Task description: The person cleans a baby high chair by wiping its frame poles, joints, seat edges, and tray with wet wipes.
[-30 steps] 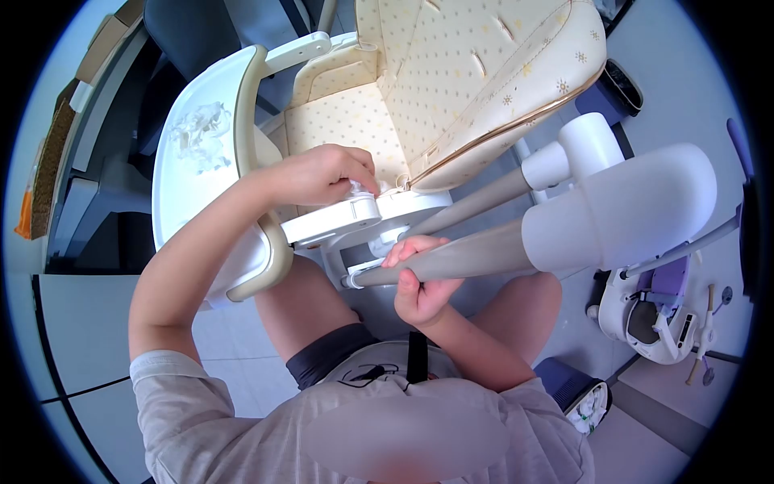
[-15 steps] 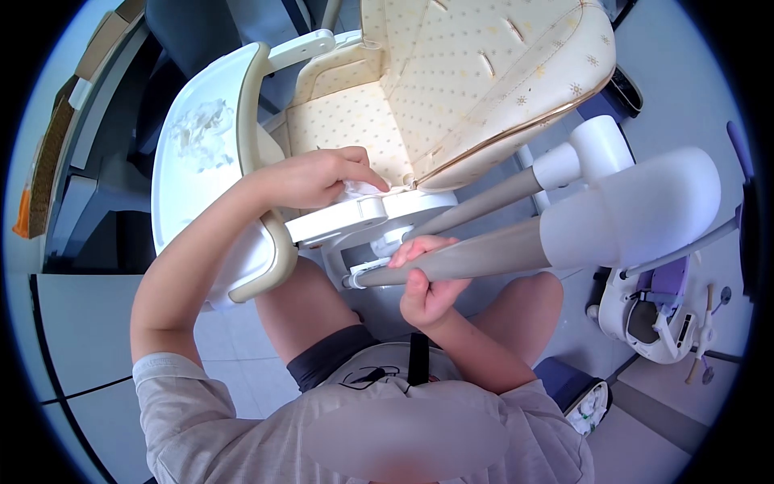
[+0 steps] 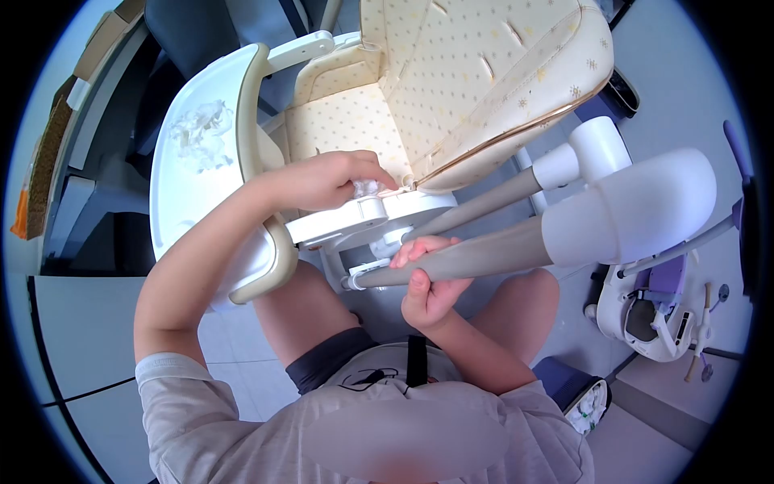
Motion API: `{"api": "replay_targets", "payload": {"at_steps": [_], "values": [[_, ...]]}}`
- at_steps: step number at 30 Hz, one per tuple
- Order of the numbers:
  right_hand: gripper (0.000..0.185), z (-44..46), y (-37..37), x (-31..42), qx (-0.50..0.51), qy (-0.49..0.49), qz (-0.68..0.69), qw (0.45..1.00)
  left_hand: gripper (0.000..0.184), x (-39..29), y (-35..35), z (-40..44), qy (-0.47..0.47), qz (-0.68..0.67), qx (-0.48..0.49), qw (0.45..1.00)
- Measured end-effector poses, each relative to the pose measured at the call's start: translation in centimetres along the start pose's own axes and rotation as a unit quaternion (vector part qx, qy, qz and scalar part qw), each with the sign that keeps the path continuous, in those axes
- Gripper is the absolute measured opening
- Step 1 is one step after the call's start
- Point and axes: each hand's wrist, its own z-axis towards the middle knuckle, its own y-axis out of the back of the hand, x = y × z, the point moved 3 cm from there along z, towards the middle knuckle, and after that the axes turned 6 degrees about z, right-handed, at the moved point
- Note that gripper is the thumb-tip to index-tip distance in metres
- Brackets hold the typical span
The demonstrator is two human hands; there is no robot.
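My left hand [image 3: 330,179] is closed on a crumpled white tissue [image 3: 367,188], pressed at the side edge of a high chair's seat, close to the backrest base. The cream seat pad [image 3: 343,121] has a pattern of small dots and stars. Just below that hand lies the white armrest [image 3: 343,219]. My right hand [image 3: 431,282] is wrapped round the grey tubular leg [image 3: 476,252] of the high chair, near its narrow end, thumb on the near side. The white tray [image 3: 189,194] on the left carries a heap of crumpled tissues [image 3: 201,135].
A bin [image 3: 576,391] with a liner and waste stands at lower right. Behind it is a white and purple ride-on toy [image 3: 653,315]. A dark chair [image 3: 192,36] and cardboard [image 3: 52,145] are at upper left. White leg ends [image 3: 637,206] stick out rightward.
My left hand has shifted slightly to the right along the seat edge with the tissue, more of which shows now. My right hand keeps its grip on the leg.
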Motion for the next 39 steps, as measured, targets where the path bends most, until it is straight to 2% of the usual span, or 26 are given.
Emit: {"api": "replay_targets", "payload": {"at_steps": [2,4,9,12,20,26,29,35,39], "values": [[0.028,0.4,-0.1,0.3,-0.03,-0.007,0.027,0.999,0.056,0.3,0.2,-0.2,-0.013,-0.009,0.012,1.0],[0.019,0.4,-0.3,0.4,-0.052,-0.015,0.044,0.998,0.055,0.1,0.3,-0.6,-0.007,-0.008,0.021,1.0],[0.021,0.8,-0.3,0.8,-0.044,-0.018,0.045,0.998,0.054,0.2,0.7,-0.8,-0.005,0.001,0.04,0.999],[0.033,0.5,-0.2,0.6,-0.016,-0.015,0.018,1.0,0.053,-0.2,0.7,-0.3,-0.009,0.007,0.031,0.999],[0.031,0.3,-0.4,0.6,-0.032,-0.017,0.026,0.999,0.049,1.0,1.0,-1.3,0.017,0.015,0.031,0.999],[0.034,0.1,-0.4,0.3,-0.03,-0.015,0.066,0.997,0.049,-0.7,1.6,-0.6,0.044,-0.081,-0.044,0.995],[0.035,0.0,-0.5,0.3,-0.041,-0.012,0.073,0.996,0.053,-0.8,0.5,0.0,0.004,-0.033,-0.016,0.999],[0.037,0.1,-0.5,0.5,-0.035,-0.016,0.071,0.997,0.057,-0.1,1.0,-1.3,0.029,0.01,0.031,0.999],[0.038,-0.4,-0.9,0.2,-0.058,-0.007,0.087,0.994,0.057,-0.5,0.7,-0.2,0.007,-0.01,0.005,1.0]]}}
